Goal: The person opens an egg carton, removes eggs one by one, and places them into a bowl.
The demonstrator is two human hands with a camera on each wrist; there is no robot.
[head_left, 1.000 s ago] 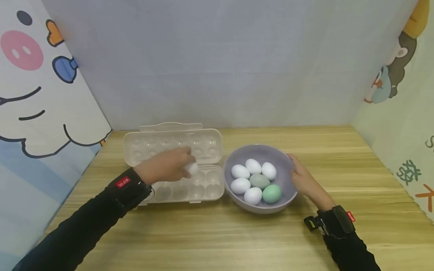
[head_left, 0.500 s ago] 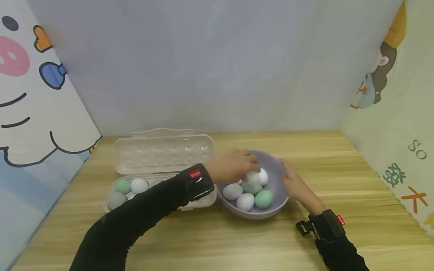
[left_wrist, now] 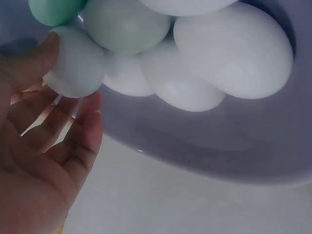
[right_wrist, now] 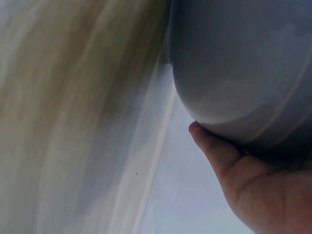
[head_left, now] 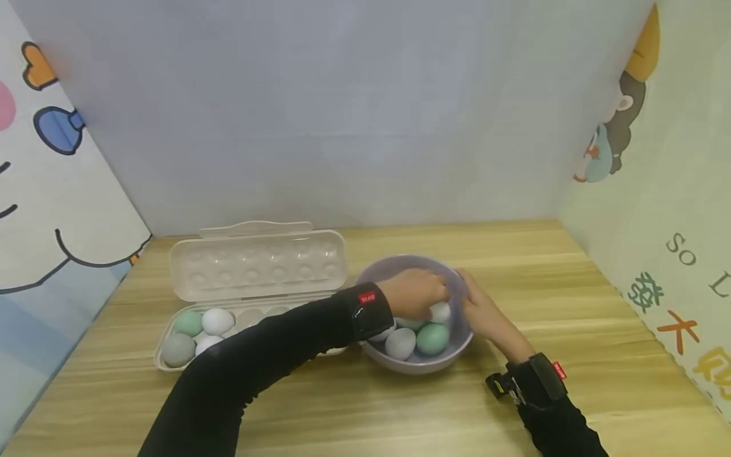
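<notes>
In the head view my left hand [head_left: 414, 293] reaches down into a purple bowl [head_left: 411, 366]. Its thumb and fingers hold a white egg [left_wrist: 78, 63] in the left wrist view, low among the other eggs. Several white eggs, a pale grey-green egg [left_wrist: 126, 24] and a green egg [head_left: 433, 339] lie in the bowl, some hidden by my hand. At the bowl's right side, my right hand [head_left: 485, 311] grips the rim. The right wrist view shows fingers [right_wrist: 219, 151] of that hand against the bowl's outer wall.
Left of the bowl lies an opened clear egg carton [head_left: 257, 266], lid toward the wall. Its left end holds a green egg [head_left: 188, 323], a grey egg [head_left: 178, 350] and white eggs [head_left: 217, 322]. My left sleeve [head_left: 274, 349] crosses over the carton. A grey wall [head_left: 342, 127] closes the back.
My left hand, one second ago over the carton with a white egg, has moved right and down into the bowl. The right hand still holds the rim. The head view has shifted.
</notes>
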